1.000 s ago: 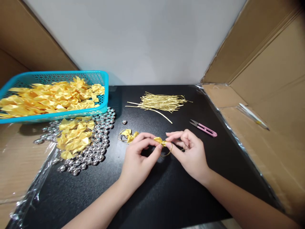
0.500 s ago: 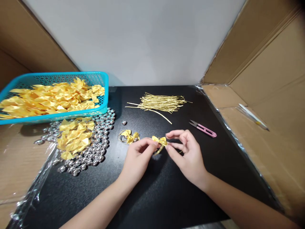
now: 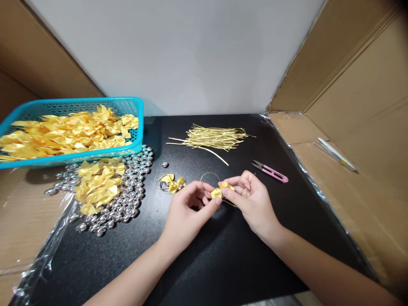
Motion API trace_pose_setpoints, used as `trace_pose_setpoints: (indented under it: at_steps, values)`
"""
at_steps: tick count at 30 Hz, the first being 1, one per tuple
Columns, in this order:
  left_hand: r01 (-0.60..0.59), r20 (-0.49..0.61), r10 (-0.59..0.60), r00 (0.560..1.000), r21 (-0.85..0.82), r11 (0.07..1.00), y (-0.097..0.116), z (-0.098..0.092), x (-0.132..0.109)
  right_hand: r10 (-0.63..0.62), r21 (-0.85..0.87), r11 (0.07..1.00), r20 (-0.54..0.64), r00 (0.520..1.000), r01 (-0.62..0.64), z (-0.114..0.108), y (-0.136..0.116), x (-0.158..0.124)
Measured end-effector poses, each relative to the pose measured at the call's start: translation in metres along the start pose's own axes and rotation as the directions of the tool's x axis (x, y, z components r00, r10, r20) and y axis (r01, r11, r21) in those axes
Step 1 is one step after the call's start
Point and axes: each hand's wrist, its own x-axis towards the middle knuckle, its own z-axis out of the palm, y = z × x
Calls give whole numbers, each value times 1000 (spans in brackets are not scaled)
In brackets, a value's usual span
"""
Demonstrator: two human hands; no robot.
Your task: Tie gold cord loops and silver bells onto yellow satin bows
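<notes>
Between my two hands is a yellow ribbon bow, held a little above the black table. My left hand pinches its left loop between thumb and fingers. On the other side, my right hand is closed on the right part of the bow, thumb pressed over it. A thin gold cord arcs up behind the bow, and another strand shows below my right fingers. Just left of my left hand lie finished-looking yellow bows with looped cord and small silver bells.
A blue basket full of yellow bows stands at the back left. In front of it, silver bells surround a pile of bows. Gold cords lie at the back, pink thread snips at right. Cardboard walls border the table.
My right hand has closed in over the bow's right side, and the bow has tilted and dropped slightly. A cord loop now shows behind it.
</notes>
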Motion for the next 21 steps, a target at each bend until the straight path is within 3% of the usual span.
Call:
trace_pose_setpoints:
  at_steps: [3,6,9,21]
  values:
    - [-138,-76,154,985,180,974,-3,1,-2,-2,32,1000,6,1000,1,1,0,-1]
    - [-334,-102,390,915,349,876,-4,0,-3,-10,29,1000,-9,1000,10,2,1,-2]
    - [-421,-103,503,858,417,805,-3,0,-3,-18,33,999,-23,1000,19,3,2,-3]
    - [-395,28,426,904,431,811,-1,-5,-1,81,58,995,76,994,-85,-2,4,0]
